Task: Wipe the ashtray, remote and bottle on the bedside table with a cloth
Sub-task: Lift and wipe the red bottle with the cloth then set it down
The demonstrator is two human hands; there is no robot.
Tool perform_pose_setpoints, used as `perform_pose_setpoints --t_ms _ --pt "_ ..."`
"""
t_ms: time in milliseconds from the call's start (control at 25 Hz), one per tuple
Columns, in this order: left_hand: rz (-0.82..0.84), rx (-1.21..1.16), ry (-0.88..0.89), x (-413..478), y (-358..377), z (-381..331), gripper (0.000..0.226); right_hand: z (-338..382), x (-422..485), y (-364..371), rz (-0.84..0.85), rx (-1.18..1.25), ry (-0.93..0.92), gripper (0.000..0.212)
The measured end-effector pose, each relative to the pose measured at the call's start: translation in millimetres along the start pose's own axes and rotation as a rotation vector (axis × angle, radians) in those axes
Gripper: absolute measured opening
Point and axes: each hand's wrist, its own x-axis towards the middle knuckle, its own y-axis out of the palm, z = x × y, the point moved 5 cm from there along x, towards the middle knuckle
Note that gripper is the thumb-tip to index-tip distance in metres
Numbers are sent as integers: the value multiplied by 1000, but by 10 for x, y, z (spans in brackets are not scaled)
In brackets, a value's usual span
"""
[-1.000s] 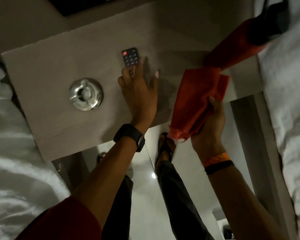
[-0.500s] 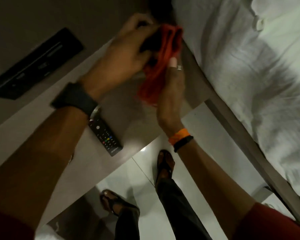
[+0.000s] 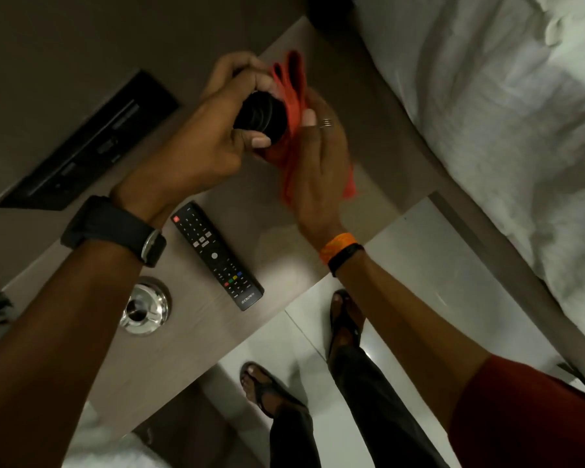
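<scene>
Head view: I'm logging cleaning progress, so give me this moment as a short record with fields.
left hand: left hand grips the dark bottle, lifted above the table
right hand: right hand presses the red cloth against the bottle
remote: remote lies flat on the bedside table, untouched
ashtray: ashtray sits near the table's front edge, partly hidden by the left forearm

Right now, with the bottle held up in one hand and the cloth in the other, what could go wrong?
1. The left hand grips the dark bottle in the air over the bedside table; a hard rub with the red cloth in the right hand might knock it loose.
2. The remote lies right below, so a dropped bottle could hit it.
3. The metal ashtray sits by the left forearm and could get nudged.
</scene>
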Motion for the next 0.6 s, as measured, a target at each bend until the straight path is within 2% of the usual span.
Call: perform_pose_setpoints --t_ms 80,120,240,320,360,480,560,600 --pt "-32 -16 10 -93 16 31 46 -4 -18 13 12 -105 -129 41" --pt "-69 -29 -13 -156 17 53 43 -106 70 -65 3 -149 -78 44" --pt "-230 37 -119 -322 68 74 40 -547 381 -324 27 -212 269 44" --pt "-299 138 -243 -306 148 49 43 -607 601 -397 65 -237 377 47" --pt "-326 151 -308 -288 187 24 44 -562 691 -418 33 -220 391 50" --pt "-451 159 -422 -229 219 -60 41 -307 620 -431 -75 -107 361 45" --pt "-491 111 -426 -155 224 -109 39 -138 297 -333 -29 -1 260 29" --pt "-490 81 -421 -109 225 -121 38 -57 137 -276 21 55 161 29"
